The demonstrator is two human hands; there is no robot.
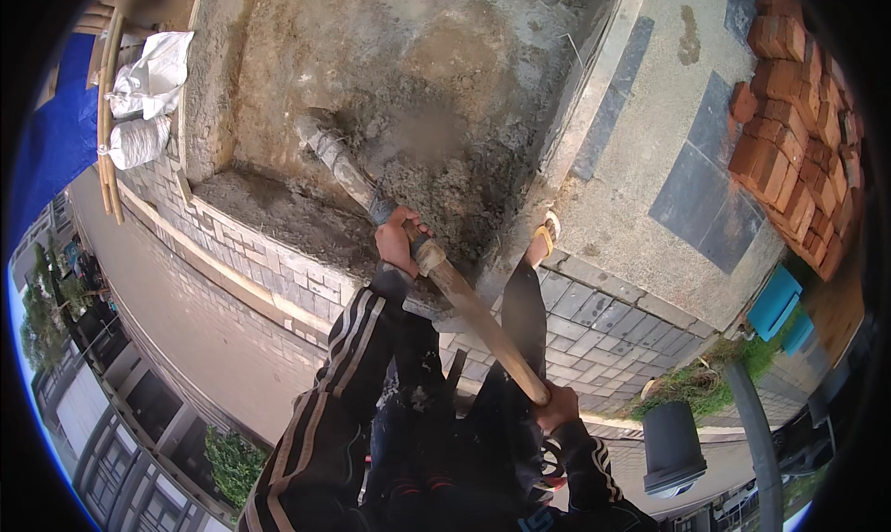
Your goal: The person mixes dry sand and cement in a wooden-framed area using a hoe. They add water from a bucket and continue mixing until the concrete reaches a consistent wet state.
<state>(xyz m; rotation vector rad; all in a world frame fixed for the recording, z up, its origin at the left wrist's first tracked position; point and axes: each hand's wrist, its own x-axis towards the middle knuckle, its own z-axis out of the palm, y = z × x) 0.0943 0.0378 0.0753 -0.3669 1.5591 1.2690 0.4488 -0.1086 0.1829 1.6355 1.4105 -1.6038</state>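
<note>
Both my hands are closed round a long wooden-handled tool (478, 318) that slants from lower right to upper left. My left hand (397, 240) grips it about midway, beside a wrapped band. My right hand (557, 406) holds its near end. Grey mortar cakes the far half of the handle, and the far end (320, 123) meets the wet surface; whether it is a hoe or a shovel I cannot tell. Beyond and right of my left hand lies a lumpy heap of wet grey mortar (445, 170), inside a low-walled bed (316, 40).
My sandalled foot (540, 246) rests on the bed's right ledge. Stacked red bricks (789, 142) and dark slabs (710, 202) lie at right. White sacks (153, 77) and wooden poles (108, 114) are at left. A dark bin (672, 444) stands lower right.
</note>
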